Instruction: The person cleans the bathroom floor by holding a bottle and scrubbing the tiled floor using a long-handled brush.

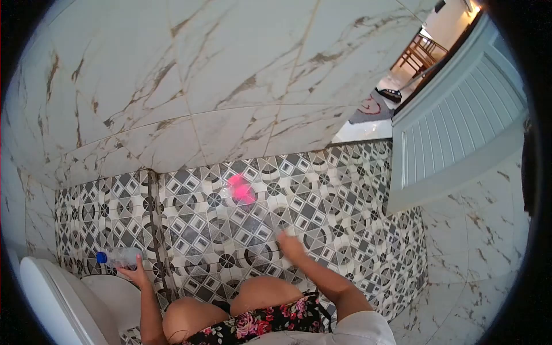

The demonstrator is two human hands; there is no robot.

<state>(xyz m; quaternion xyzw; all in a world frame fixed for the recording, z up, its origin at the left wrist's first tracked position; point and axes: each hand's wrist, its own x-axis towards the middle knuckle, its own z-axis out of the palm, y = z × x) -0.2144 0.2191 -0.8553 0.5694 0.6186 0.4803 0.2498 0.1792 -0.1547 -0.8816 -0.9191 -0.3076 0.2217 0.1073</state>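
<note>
My left hand is wrapped round a clear plastic bottle with a blue cap. The bottle lies on its side in the hand, its cap pointing left, beside the toilet. My right hand is closed, low over the patterned floor tiles. Up and to the left of it is a bright pink thing, blurred, in two rounded lobes. A faint streak lies between it and the right hand, but I cannot tell whether a handle joins them.
A white toilet stands at the lower left. A dark strip crosses the floor. White marbled wall rises ahead. At the right a pale louvred door stands ajar, with a grey mat beyond the sill.
</note>
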